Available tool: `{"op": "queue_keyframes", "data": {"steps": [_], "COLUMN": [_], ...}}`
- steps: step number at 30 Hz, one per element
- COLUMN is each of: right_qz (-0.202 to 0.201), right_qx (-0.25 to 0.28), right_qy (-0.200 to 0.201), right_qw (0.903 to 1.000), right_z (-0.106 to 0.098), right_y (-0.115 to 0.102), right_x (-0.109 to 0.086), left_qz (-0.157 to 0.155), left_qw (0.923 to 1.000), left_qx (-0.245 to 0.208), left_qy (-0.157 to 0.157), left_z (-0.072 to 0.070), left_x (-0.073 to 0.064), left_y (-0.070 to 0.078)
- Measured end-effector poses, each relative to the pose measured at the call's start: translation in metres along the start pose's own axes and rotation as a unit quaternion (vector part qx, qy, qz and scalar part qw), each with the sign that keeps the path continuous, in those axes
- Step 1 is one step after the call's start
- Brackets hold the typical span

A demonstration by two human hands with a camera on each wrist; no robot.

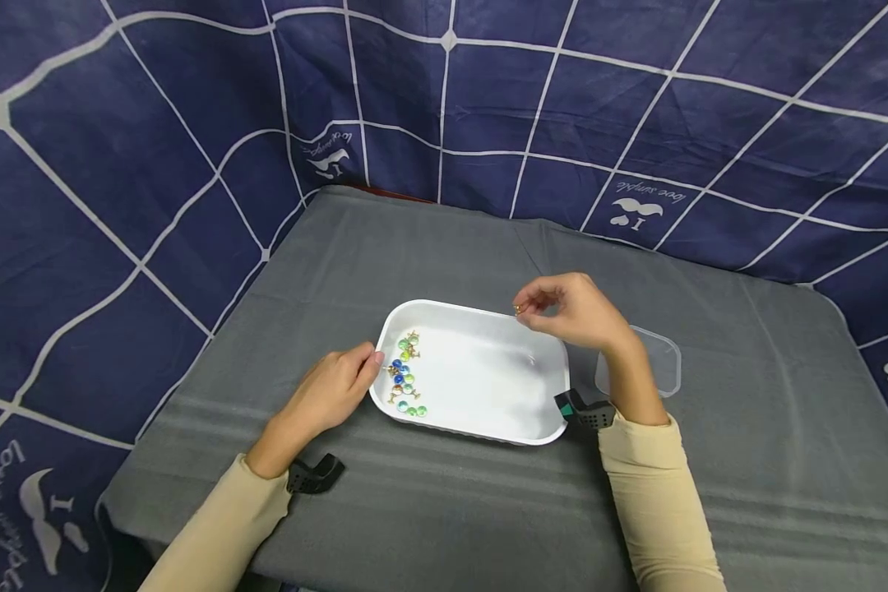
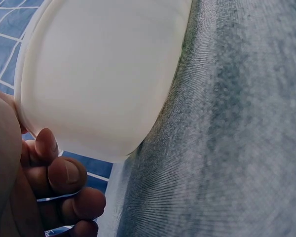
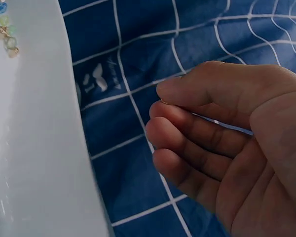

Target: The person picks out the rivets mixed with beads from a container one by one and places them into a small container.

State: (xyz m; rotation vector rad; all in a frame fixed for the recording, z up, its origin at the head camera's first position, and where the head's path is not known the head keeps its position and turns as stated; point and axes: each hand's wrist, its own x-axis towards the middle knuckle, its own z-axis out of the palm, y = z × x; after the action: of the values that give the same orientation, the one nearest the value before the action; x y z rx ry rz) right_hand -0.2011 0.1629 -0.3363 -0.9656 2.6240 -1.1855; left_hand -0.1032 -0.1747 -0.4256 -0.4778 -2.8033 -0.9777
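Observation:
A white tray (image 1: 481, 374) lies on the grey cloth. Its left rim is gripped by my left hand (image 1: 333, 386), with the thumb over the edge; in the left wrist view, the fingers curl beside the tray's outer wall (image 2: 103, 84). Over the far right rim, my right hand (image 1: 573, 308) pinches a small gold-coloured piece (image 1: 519, 309) between thumb and fingertips. Only a sliver of that piece shows in the right wrist view, and its kind is too small to tell. Several glass marbles (image 1: 402, 379), green and blue, lie along the tray's left end, mixed with small gold-coloured pieces (image 1: 416, 395).
A clear plastic box or lid (image 1: 662, 362) lies right of the tray, partly behind my right forearm. Grey cloth (image 1: 444, 510) covers the table. A blue curtain with white lines (image 1: 488, 99) hangs along the back and left sides.

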Motion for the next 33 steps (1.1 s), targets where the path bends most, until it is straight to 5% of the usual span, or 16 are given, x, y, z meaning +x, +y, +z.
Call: {"op": "queue_keyframes", "data": {"steps": [33], "right_qz": [0.034], "right_qx": [0.032], "right_qy": [0.031], "right_qw": [0.9984], "right_z": [-0.055], "right_y": [0.021], "right_x": [-0.037], "left_qz": [-0.004], "left_qw": [0.9999], "left_qx": [0.01], "left_qy": [-0.002], "left_z": [0.0], "left_x": [0.001], "left_y": [0.0]}}
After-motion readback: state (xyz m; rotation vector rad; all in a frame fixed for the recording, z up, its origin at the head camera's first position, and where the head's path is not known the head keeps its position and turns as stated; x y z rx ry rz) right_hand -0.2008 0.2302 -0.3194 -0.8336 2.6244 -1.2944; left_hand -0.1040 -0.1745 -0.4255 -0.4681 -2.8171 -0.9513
